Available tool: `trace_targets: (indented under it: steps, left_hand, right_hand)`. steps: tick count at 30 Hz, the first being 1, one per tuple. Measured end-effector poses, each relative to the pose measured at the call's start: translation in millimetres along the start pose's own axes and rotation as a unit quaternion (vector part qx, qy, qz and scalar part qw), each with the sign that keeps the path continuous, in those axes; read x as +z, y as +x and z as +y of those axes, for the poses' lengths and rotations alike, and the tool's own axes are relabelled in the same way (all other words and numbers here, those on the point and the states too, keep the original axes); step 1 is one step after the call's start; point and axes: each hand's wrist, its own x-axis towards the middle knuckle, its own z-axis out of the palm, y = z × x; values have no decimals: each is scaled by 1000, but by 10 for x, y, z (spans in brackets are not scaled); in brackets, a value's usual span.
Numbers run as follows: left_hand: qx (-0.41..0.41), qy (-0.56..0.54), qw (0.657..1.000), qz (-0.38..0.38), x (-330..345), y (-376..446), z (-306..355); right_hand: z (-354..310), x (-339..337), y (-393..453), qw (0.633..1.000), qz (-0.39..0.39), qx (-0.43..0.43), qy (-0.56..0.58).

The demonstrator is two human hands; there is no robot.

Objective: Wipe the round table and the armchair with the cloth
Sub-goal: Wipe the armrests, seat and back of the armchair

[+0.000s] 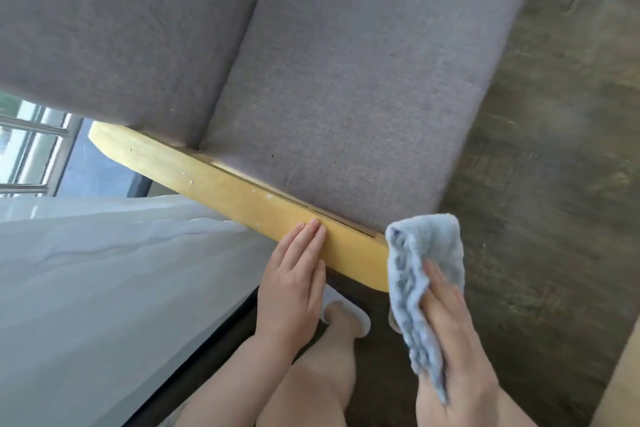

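The armchair fills the upper view, with a grey fabric seat cushion (346, 107) and back cushion (121, 28). Its yellow wooden armrest (214, 184) runs diagonally toward me and carries small white specks. My left hand (294, 274) rests flat on the near part of the armrest, fingers straight. My right hand (450, 333) holds the light blue cloth (415, 260) against the armrest's front end, with the cloth draped over the fingers. The round table is not in view.
A white sheer curtain (104, 288) hangs at the left below the armrest, with a window and metal rails (31, 152) behind it. Dark wood floor (536, 184) lies to the right. My legs and white shoe (346, 315) are below. A light wooden edge (620, 385) shows at bottom right.
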Motion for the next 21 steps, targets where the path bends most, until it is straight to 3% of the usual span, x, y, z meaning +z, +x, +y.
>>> trace_targets:
  steps: [2,4,6,9,11,13,17,21]
  left_hand:
    - [-1,-5,1000,22,77,-7,-5]
    - [-4,-17,999,43,146,-24,-9]
    - [1,-36,997,63,150,-20,-20]
    - [20,-41,995,90,120,104,-100]
    - [29,-41,995,88,75,160,-120]
    - [42,-37,994,89,75,172,-150]
    - [45,-51,995,77,192,54,-214]
    - [31,-71,995,65,218,15,-187]
  right_hand:
    - [164,124,3,994,-22,-31,-101]
    - [222,320,51,965,-142,-22,-217]
    - [207,542,118,949,-195,-51,-243]
    - [195,561,384,954,-183,-77,-225]
    - [279,460,370,974,-121,-9,-193]
    - [299,451,229,979,-77,-10,-186]
    - [297,597,277,940,-142,-186,-248]
    - [334,323,542,897,-212,-210,-327]
